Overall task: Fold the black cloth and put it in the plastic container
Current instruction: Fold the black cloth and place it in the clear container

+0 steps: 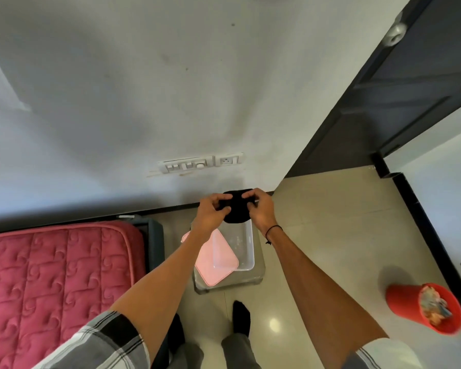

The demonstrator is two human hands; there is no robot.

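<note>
Item one, far left: a pink quilted mattress [56,275] with a swirl pattern, its dark frame showing at the right edge.

Item two: left hand [210,213], fingers curled closed and pinching the left side of the black cloth [234,209]; a plaid sleeve [101,342] covers the upper arm.

Item three: the black cloth, bunched small and held in the air between both hands, directly above the far end of the clear plastic container [244,251] and not yet inside it.

Item four: the container, open and rectangular, sitting on a low translucent stool [256,278]. A pink lid [213,258] lies tilted across its left rim (partly inside, partly overhanging).

Item five: right hand [261,209], fingers likewise closed in a pinch on the cloth's right side; a thin black wristband [273,230] circles the wrist.

Item six, on the wall behind: a white switch panel [200,163].

Item seven, far right: a red bin [426,306] on the tiled floor, full of mixed scraps, below a dark door [410,89].
</note>
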